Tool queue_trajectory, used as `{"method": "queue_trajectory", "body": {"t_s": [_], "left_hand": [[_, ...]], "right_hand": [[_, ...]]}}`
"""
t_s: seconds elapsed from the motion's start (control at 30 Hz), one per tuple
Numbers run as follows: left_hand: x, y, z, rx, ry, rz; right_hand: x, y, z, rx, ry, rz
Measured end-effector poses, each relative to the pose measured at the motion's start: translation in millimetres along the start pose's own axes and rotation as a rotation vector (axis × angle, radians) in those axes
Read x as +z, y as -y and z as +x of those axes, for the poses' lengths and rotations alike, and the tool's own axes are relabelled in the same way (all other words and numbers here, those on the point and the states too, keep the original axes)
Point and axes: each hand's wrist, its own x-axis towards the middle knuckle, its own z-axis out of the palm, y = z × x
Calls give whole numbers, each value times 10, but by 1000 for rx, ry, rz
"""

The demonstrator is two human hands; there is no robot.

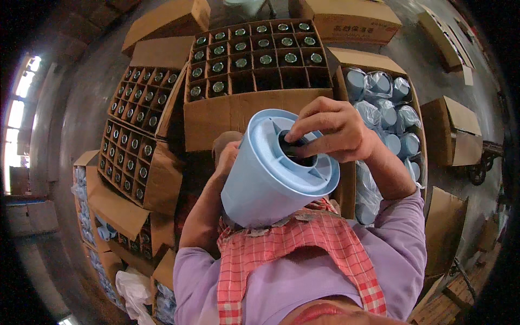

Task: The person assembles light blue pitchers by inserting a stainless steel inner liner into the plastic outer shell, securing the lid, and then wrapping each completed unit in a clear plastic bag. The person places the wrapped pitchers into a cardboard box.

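A light-blue plastic cylinder, with a recessed end and a round opening in its middle, is tilted in front of my chest. My left hand is closed on its far left side, and most of those fingers are hidden behind it. From the right, my right hand reaches over the recessed end with bent fingers. Its fingertips go into the central opening, at a dark round part. What they grip there is partly hidden.
Ahead stands a divided carton of upright bottle-like pieces with round, shiny ends; several front cells lack one. More such cartons are at left. At right, a carton holds light-blue, plastic-wrapped cylinders. Other cardboard boxes stand around on the floor.
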Motion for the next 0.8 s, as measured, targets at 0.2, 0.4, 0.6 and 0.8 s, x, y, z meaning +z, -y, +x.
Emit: {"method": "queue_trajectory", "body": {"t_s": [0.2, 0.4, 0.6, 0.8], "left_hand": [[185, 91, 43, -23, 163, 88], [136, -163, -85, 239, -152, 100], [336, -400, -408, 971, -631, 812], [81, -402, -90, 184, -129, -149]], "right_hand": [[60, 199, 113, 93, 111, -31], [120, 235, -94, 821, 184, -277], [243, -262, -402, 978, 52, -172], [14, -61, 55, 377, -173, -325]]}}
